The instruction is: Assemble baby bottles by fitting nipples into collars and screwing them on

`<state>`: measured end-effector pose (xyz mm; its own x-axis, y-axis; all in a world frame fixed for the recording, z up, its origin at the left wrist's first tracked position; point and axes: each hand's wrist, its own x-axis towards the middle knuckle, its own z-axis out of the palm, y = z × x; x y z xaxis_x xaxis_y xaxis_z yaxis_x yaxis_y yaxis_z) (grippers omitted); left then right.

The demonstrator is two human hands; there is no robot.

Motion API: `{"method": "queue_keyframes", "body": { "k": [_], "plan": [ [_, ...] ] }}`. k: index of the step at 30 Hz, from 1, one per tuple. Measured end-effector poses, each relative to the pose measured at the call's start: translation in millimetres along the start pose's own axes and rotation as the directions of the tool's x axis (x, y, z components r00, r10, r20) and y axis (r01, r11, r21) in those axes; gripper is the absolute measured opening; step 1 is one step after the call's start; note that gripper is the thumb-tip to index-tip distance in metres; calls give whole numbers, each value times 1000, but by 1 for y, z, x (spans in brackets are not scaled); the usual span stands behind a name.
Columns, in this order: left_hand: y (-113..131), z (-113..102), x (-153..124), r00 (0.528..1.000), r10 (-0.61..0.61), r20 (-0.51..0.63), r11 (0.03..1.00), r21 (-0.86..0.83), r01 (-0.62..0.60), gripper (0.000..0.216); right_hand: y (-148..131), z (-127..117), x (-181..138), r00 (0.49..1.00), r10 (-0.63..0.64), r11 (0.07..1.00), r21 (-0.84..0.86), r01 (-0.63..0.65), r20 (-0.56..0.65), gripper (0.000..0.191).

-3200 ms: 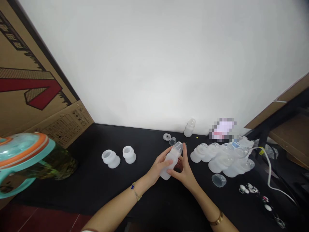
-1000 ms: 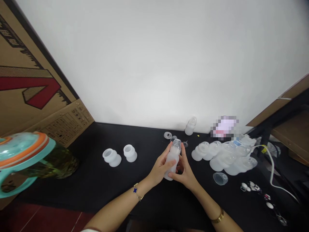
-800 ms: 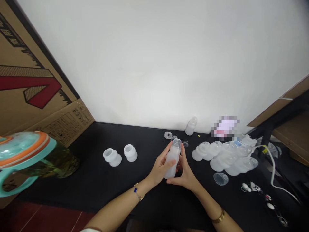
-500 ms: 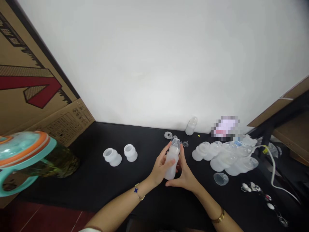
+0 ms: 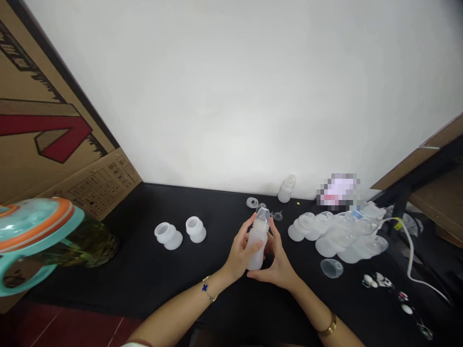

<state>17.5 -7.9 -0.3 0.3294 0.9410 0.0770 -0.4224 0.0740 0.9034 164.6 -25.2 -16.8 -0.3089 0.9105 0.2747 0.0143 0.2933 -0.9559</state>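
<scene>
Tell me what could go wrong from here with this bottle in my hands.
The bottle might slip if your left hand, thumb across its body, loosens.
Your fingers could knock the small clear parts lying just beyond it.
Your right hand might brush the loose clear cap if it swings right.

The held bottle (image 5: pixel 255 238) is milky white, its cap (image 5: pixel 263 215) clear, the pots (image 5: pixel 196 230) opaque white, the desk (image 5: pixel 137 274) plain black and the wall (image 5: pixel 217 96) greyish white. The brown carton (image 5: pixel 21 159) carries a red band (image 5: pixel 63 137) edged in black, a hatched stripe (image 5: pixel 36 107) and black print; the turquoise jug lid (image 5: pixel 36 224) wears an orange ring (image 5: pixel 63 217). A deep-blue charm (image 5: pixel 205 287) marks one bracelet, the bangle (image 5: pixel 328 327) is gold, and the floor (image 5: pixel 87 327) is dark red.
</scene>
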Motion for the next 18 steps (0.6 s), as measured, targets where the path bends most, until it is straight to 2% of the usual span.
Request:
{"method": "queue_keyframes", "body": {
  "k": [7,18],
  "plan": [
    [-1,0,-2,999,48,-5,994,97,-47,87,0,3,-1,999,-26,999,-32,25,-23,131],
    [-4,3,-5,998,46,-49,994,97,-41,87,3,3,-2,999,-36,999,-24,36,-22,129]
  ]
}}
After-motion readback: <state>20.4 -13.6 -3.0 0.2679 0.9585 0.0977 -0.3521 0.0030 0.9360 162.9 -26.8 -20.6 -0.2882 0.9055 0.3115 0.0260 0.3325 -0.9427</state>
